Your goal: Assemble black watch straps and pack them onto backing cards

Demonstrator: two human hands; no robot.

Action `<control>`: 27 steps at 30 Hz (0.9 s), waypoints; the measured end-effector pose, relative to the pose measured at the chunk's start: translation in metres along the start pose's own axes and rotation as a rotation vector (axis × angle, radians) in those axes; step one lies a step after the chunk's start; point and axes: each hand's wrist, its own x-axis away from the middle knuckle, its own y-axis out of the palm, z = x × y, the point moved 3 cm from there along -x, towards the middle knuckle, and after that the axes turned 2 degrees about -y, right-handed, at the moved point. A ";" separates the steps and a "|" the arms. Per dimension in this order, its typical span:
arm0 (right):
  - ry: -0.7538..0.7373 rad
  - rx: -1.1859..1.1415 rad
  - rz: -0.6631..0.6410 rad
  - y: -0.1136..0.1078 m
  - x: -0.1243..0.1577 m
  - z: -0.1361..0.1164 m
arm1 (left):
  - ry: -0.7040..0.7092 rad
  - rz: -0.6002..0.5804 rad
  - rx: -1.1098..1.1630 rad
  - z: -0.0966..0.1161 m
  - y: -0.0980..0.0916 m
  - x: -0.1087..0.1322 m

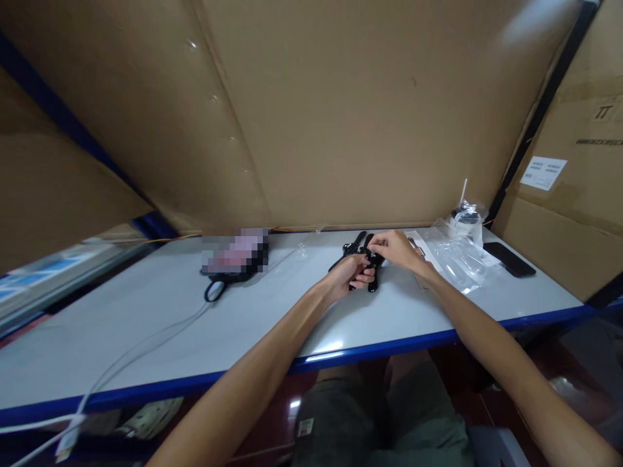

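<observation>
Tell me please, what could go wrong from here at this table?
The cable hangs past the front edge of the table; if snagged, it might pull the device.

The left hand and right hand are close together at the black parts, so one could perhaps get knocked aside.

The clear plastic lies near the right forearm; a sweep might push it toward the phone.
</observation>
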 end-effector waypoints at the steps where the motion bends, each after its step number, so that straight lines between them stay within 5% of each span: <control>1: -0.006 0.042 0.009 -0.001 0.000 0.000 | 0.002 -0.003 -0.001 0.000 0.000 0.000; 6: -0.028 0.154 0.061 -0.008 0.001 0.000 | 0.009 -0.027 0.017 0.001 -0.003 -0.001; 13: -0.087 0.075 -0.068 -0.002 0.004 -0.009 | -0.009 -0.003 0.055 0.000 -0.005 -0.002; 19: -0.012 0.091 0.075 -0.011 0.004 -0.012 | -0.075 -0.054 0.130 0.001 -0.004 -0.001; 27: -0.036 0.156 -0.087 -0.004 0.007 -0.017 | -0.078 -0.072 0.144 -0.001 -0.008 -0.004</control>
